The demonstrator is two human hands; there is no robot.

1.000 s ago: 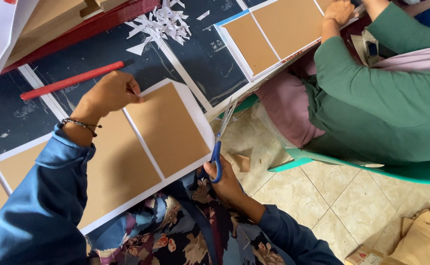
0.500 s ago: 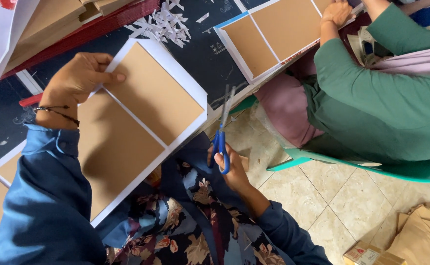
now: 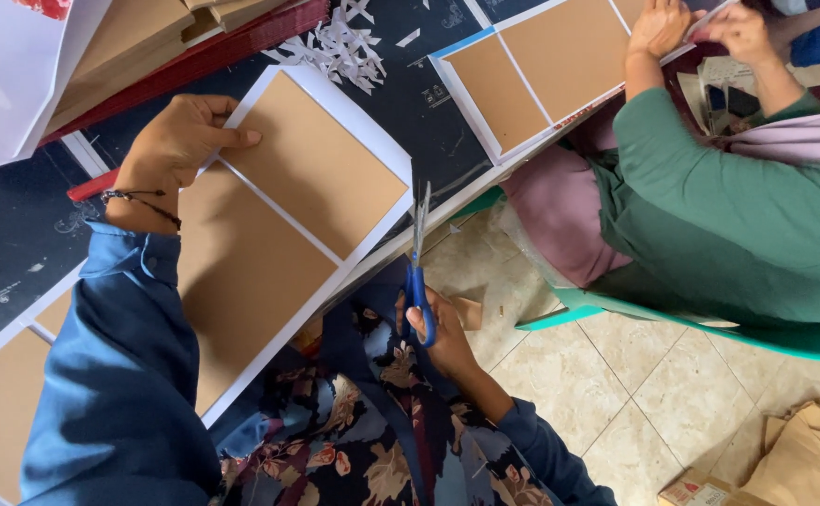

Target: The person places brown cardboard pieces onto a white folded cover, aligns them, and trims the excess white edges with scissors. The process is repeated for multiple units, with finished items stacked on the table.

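My left hand [image 3: 177, 141] grips the far left edge of a white sheet with brown rectangular panels [image 3: 279, 225], holding it tilted over the dark table [image 3: 16, 234] and my lap. My right hand [image 3: 438, 333] holds blue-handled scissors [image 3: 419, 267] upright, blades pointing up just right of the sheet's right edge, not touching it as far as I can tell. My sleeves are blue and a floral cloth covers my lap.
A person in a green top [image 3: 728, 215] sits at the right on a teal chair, hands on another brown-panelled sheet [image 3: 541, 70]. White paper scraps [image 3: 335, 47] lie at the table's far edge. A red ruler [image 3: 91, 185] peeks out under my wrist. Tiled floor is below.
My left hand lifted the panelled sheet and swung it up toward the right. The scissors rose and moved closer to the sheet's right edge. The red ruler is now mostly covered.
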